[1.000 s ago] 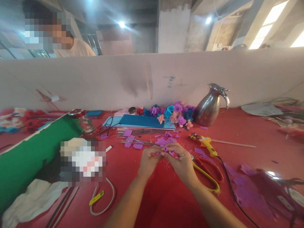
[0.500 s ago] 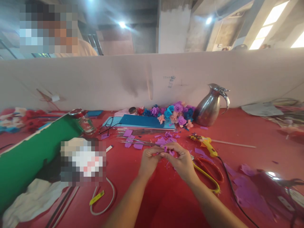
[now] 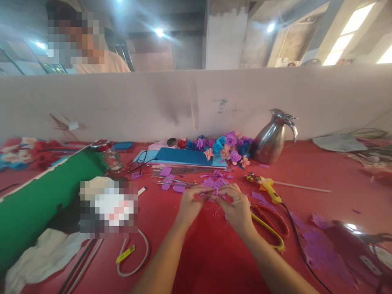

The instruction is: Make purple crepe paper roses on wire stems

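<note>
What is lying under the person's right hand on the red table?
The yellow-handled scissors run under the right hand: the handles show, the blades are covered. Purple paper scraps lie just beyond the fingers.

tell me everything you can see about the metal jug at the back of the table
The shiny silver metal jug has a round, wide belly, a narrower neck, a hinged lid and a curved handle on its right side. It stands upright, slightly tilted by the lens, on the red table against the white partition wall. The heap of purple, blue and pink paper flowers lies against its left.
</note>
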`<action>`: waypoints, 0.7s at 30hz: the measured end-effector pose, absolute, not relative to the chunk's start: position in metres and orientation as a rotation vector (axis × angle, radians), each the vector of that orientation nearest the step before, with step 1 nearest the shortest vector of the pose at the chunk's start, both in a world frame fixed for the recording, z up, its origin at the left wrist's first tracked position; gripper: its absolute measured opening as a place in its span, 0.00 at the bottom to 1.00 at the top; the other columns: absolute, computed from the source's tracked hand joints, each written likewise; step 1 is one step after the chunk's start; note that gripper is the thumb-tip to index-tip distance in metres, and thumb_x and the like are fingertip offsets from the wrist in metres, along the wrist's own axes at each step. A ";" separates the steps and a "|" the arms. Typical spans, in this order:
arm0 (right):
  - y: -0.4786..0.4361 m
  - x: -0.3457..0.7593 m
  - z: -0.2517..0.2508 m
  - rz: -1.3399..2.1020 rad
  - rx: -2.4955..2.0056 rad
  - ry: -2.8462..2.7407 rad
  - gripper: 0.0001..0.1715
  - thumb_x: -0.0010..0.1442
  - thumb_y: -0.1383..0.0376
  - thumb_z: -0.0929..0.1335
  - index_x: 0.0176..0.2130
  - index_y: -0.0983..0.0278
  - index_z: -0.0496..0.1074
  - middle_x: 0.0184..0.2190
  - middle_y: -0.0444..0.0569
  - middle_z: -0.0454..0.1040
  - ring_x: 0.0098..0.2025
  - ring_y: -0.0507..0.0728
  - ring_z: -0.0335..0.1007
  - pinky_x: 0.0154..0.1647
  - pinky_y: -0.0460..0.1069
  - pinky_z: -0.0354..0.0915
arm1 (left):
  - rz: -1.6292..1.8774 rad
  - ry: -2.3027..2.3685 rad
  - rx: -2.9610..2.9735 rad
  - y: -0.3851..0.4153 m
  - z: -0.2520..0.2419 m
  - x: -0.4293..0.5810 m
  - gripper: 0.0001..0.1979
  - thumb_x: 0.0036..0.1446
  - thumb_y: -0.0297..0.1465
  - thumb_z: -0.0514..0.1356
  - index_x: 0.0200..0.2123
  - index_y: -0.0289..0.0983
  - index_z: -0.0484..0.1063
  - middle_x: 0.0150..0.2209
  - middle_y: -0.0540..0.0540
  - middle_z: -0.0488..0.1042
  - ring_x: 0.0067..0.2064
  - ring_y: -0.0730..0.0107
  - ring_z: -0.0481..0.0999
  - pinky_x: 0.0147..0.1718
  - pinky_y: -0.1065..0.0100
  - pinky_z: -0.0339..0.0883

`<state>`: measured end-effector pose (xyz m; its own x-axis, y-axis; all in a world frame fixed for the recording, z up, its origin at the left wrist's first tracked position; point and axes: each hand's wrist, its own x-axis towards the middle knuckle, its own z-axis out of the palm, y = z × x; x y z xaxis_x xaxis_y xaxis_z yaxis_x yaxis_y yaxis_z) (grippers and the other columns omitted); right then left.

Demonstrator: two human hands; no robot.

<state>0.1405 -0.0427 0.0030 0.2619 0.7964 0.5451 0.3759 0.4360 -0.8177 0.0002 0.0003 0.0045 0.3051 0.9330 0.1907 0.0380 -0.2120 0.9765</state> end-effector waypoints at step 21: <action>-0.041 0.135 -0.004 0.482 -1.213 -1.368 0.08 0.51 0.62 0.70 0.22 0.59 0.75 0.23 0.46 0.76 0.29 0.56 0.70 0.33 0.51 0.64 | 1.291 0.842 1.497 -0.003 0.011 -0.004 0.04 0.44 0.32 0.67 0.25 0.38 0.78 0.30 0.46 0.77 0.36 0.64 0.74 0.42 0.64 0.67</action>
